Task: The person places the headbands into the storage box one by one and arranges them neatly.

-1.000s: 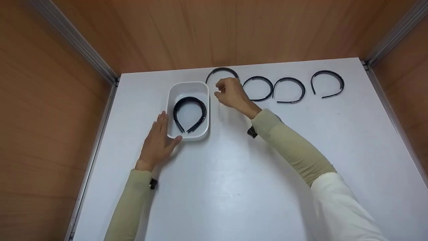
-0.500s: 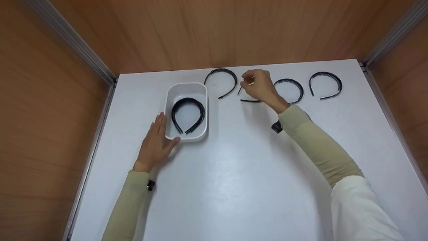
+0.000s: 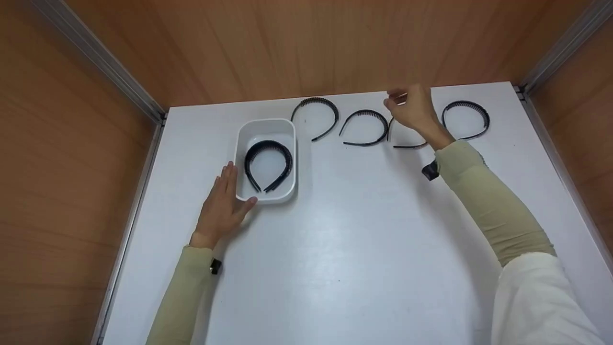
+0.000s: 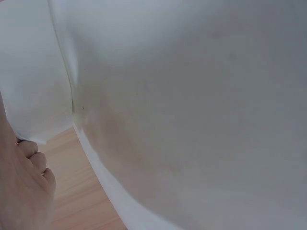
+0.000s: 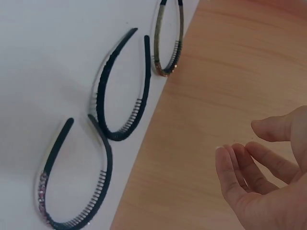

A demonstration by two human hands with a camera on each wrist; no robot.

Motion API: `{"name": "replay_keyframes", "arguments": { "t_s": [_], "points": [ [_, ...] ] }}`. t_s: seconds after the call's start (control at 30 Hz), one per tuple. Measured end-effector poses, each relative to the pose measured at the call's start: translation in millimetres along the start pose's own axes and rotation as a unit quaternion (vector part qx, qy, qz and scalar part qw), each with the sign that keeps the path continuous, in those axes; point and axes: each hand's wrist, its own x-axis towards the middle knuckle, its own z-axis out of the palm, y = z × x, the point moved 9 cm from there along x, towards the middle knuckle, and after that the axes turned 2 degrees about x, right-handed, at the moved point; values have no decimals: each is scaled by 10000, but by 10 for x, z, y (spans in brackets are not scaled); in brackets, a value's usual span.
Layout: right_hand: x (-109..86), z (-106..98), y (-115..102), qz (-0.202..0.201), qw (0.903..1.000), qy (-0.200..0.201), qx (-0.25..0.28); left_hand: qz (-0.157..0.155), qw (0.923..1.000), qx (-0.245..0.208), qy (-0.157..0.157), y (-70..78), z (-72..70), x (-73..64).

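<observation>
My left hand [image 3: 218, 211] lies along the left side of a white plastic tub [image 3: 294, 158], its straight fingers touching the wall and the thumb at the front corner. Inside the tub, black headbands [image 3: 247, 165] are nested together. My right hand [image 3: 414, 110] hovers over a black toothed headband [image 3: 409, 146] and partly hides it. Loosely bent fingers [image 5: 230, 175] in the right wrist view hold nothing. Two more headbands, one round-ended [image 3: 385, 127] and one nearest the tub [image 3: 336, 112], lie to that hand's left. Another headband [image 3: 487, 119] lies to its right.
A wooden panel [image 3: 287, 48] rises behind the white table [image 3: 335, 239], with side panels left and right. In the right wrist view, a headband with gold trim [image 5: 157, 43] lies near the table edge.
My right hand has moved rightward along the row, from the headband nearest the tub to over the third one. The left hand and the tub stay in place.
</observation>
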Motion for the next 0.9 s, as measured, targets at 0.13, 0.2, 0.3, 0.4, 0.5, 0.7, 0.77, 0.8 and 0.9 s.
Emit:
{"name": "replay_keyframes", "arguments": {
  "t_s": [0.13,0.2,0.3,0.4,0.5,0.7,0.77,0.8,0.9],
  "points": [
    [10,-118,64,18,9999,96,-36,31,10000,-36,48,2,-11,2],
    [6,-168,100,67,9999,115,-88,45,10000,-54,67,3,-14,0],
    [-5,-247,140,118,9997,142,-160,45,10000,-58,62,6,-15,1],
    [-15,-329,189,249,9992,146,-278,46,9999,-62,71,8,-16,3],
    [-13,-403,253,446,9981,165,-383,35,10000,-50,65,5,-16,-4],
    [3,-576,354,531,9968,332,-503,-71,10000,-69,7,6,-5,-18],
    [6,-627,400,529,9966,371,-520,-124,9999,-67,-44,-2,-1,-20],
    [8,-653,427,541,9964,394,-526,-126,9999,-52,-50,-4,-2,-19],
    [20,-740,554,664,9954,444,-528,-123,9999,-11,-74,-7,-4,-9]
  ]
}}
